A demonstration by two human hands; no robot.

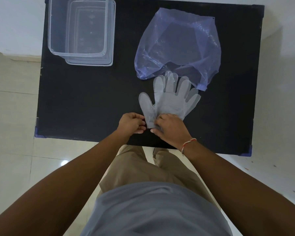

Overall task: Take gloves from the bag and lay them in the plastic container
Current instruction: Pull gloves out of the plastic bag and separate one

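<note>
Several thin clear gloves (169, 99) lie stacked flat on the black table (83, 103), just below the mouth of the blue bag (177, 45), fingertips touching it. Left hand (132, 122) pinches the cuff edge; right hand (171, 129) presses on the cuffs w/ fingers curled. Container (58, 40) sits well apart, far left, nothing in it. Gloves look v. light, floppy, prob. clingy & slippery, so best gripped at the cuff, lifted slow so layers don't slide apart.

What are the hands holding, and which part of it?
Both hands, the left hand and the right hand, hold the clear plastic gloves at the cuff end, nearest the person. The glove fingers lie flat on the black table.
</note>
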